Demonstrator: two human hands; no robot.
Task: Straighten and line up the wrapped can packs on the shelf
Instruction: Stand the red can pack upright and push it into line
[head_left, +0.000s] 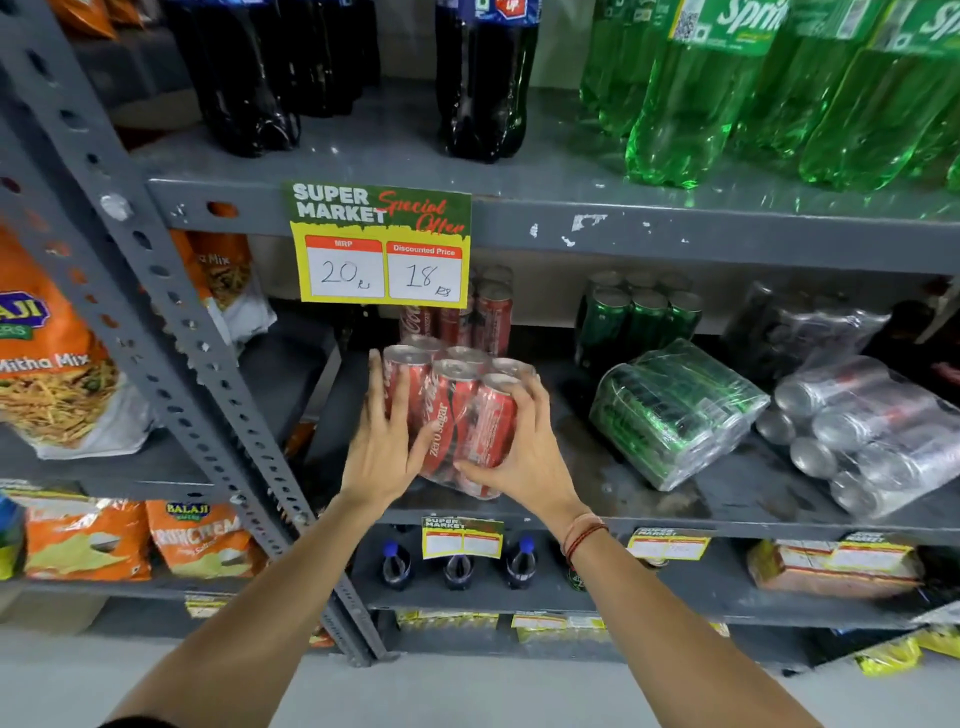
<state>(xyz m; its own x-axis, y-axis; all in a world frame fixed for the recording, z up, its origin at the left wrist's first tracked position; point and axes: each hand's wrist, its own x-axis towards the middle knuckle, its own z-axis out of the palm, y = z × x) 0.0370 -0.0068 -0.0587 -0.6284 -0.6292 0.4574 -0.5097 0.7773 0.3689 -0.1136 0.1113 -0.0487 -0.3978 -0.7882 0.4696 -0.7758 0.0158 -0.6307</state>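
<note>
Where the yellow price tag (381, 244) hangs from the edge of the upper shelf, the head view looks onto the grey metal shelf (597, 493) below it. Directly under the tag, at the back, stands a second red can pack (467, 312), partly hidden by the tag. Right of the tag stands a green can pack (636, 317) upright at the back, and in front of that another green can pack (675, 413) lies tipped on its side. Further right from the tag, a silver can pack (862, 436) also lies on its side, near the shelf's front edge. Left of the tag, beyond the perforated upright post (171, 332), are orange snack bags (47, 358). Above the tag stand dark cola bottles (483, 78) and green Sprite bottles (727, 88).

Below the tag, toward the front edge, the red can pack (457, 415) stands upright, slightly tilted, its plastic wrap shiny and wrinkled, lettering "zero sugar" running up one can. The left hand (382, 436) lies flat with fingers spread against the pack's left side; the right hand (514, 447) cups its right front, fingers spread over the cans.
</note>
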